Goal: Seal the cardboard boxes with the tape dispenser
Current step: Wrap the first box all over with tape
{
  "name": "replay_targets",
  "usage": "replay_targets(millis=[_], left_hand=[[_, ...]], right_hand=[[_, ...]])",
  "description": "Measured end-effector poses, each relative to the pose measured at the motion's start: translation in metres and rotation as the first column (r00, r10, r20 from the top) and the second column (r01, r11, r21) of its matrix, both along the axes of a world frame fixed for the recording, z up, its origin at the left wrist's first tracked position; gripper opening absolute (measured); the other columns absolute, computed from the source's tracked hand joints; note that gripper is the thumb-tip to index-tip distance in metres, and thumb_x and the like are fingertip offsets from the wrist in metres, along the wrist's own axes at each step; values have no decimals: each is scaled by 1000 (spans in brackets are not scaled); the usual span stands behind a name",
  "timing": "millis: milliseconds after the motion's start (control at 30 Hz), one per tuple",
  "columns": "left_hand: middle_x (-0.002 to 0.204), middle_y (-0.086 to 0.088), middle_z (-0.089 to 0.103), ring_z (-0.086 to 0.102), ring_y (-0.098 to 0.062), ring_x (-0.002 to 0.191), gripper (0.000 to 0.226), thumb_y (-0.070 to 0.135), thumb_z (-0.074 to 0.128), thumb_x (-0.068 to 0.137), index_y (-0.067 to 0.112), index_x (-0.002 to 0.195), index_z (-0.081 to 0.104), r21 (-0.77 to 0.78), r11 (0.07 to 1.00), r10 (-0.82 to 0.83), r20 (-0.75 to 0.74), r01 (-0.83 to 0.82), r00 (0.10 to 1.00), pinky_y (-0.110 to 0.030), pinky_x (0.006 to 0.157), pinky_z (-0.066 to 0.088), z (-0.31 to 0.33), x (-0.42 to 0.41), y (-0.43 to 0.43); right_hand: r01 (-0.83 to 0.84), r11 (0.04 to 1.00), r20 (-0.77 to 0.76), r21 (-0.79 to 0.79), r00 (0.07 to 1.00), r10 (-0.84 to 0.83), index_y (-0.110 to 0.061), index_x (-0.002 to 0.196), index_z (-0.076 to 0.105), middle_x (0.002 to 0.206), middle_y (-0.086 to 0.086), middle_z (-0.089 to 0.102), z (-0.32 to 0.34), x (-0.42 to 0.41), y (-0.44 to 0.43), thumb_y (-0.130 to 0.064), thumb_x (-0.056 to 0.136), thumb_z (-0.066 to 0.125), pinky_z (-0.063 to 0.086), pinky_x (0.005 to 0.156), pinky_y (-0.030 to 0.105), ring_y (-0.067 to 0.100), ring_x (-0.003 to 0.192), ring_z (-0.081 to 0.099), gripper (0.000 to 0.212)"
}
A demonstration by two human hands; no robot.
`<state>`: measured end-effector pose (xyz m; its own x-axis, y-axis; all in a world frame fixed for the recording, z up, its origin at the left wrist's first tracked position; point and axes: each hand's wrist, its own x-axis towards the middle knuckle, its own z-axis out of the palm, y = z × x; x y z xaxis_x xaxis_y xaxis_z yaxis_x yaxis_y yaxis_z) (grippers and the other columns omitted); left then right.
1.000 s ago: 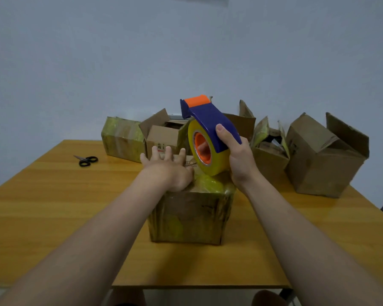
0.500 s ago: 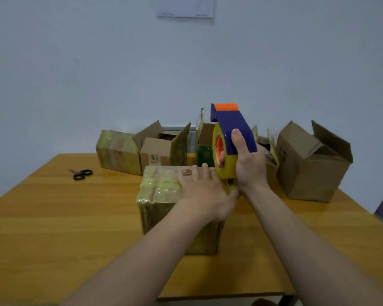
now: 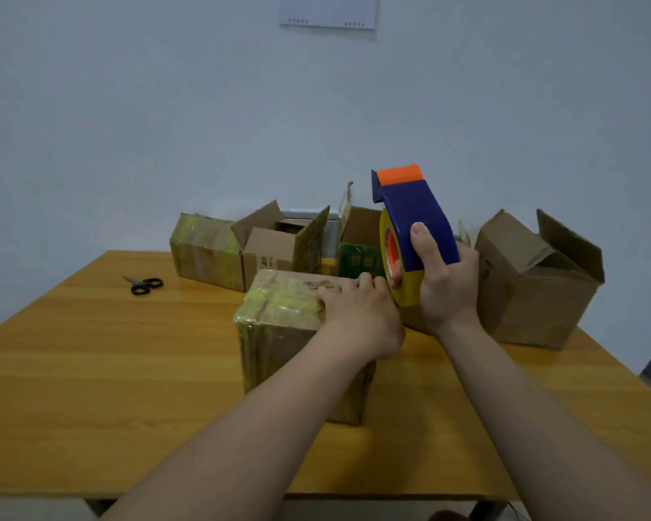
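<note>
While your left hand (image 3: 361, 317) presses flat on the taped box (image 3: 279, 321) on the desk (image 3: 91, 351), your right hand (image 3: 448, 291) grips the dispenser (image 3: 418, 220) at its right edge. One rear box (image 3: 207, 250) looks sealed, and three open boxes (image 3: 534, 280) are left.

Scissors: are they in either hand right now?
No, the scissors lie on the table; the right hand grips the tape dispenser and the left hand rests on the taped box.

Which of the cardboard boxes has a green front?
The open box just behind the left hand; the others are brown or wrapped in yellowish tape.
</note>
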<state>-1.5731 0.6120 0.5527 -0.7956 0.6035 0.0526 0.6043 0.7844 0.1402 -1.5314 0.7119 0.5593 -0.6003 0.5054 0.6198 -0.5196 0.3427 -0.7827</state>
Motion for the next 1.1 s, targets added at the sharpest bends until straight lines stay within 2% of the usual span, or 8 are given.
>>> replay_targets(millis=[167,267,500,667,767,900,1000,1100], left_hand=[[130,1,61,54,-22,125,32,45,58,101,28,128,64,456,889,12,73,-44,997,-49,107,48,2,-54,-57],[155,-5,45,39,-31,143,66,57,64,93,34,152,45,375,887,270,49,-269,962,-53,115,37,-8,-84,-98],[166,4,34,40,-23,146,65,44,59,103,46,161,28,433,854,19,528,-288,849,-41,114,36,-4,-102,-123],[136,6,54,76,-23,102,52,22,63,103,45,148,52,668,438,-403,744,-602,533,-34,76,64,-32,-105,-143],[134,4,57,76,-27,105,52,15,60,104,42,147,55,660,342,-509,729,-669,459,-37,76,64,-41,-105,-142],[151,0,46,68,-22,109,50,27,55,107,48,152,46,628,596,-225,729,-501,646,-29,73,59,-20,-98,-140],[154,-6,46,50,-25,126,43,44,47,107,36,150,49,265,943,173,121,-200,977,-38,96,48,-3,-89,-128],[138,-7,59,48,-32,130,50,64,47,97,31,131,62,79,987,154,-193,-141,969,-55,108,39,1,-54,-100]], right_hand=[[-19,1000,-76,-18,997,17,-20,100,66,77,-6,72,-2,-6,-12,-35,99,57,53,55,19,12,65,69,18],[-92,993,-57,-74,995,88,-7,103,66,74,6,69,-1,-16,-18,-38,99,56,55,54,25,18,59,66,33],[-180,981,2,-74,984,180,4,95,67,71,19,67,-18,-39,-34,-37,101,57,53,56,30,25,57,64,43],[-213,959,-50,-187,977,207,-13,98,71,70,-3,70,-24,-42,-26,-31,104,54,52,55,20,10,60,66,25],[-222,950,-28,-219,975,222,-22,94,78,74,-1,73,-24,-43,-28,-38,101,59,55,59,23,12,64,70,26],[-178,846,-45,-502,983,180,-24,117,74,110,6,77,-22,-45,-22,-50,88,67,60,87,39,24,104,73,40],[-208,771,-53,-602,974,221,-17,133,64,121,11,73,-20,-43,-18,-54,88,64,59,88,42,27,110,71,58],[-254,732,-48,-633,956,290,-13,135,64,106,9,74,-14,-38,-13,-60,86,65,59,79,39,24,94,73,68]])
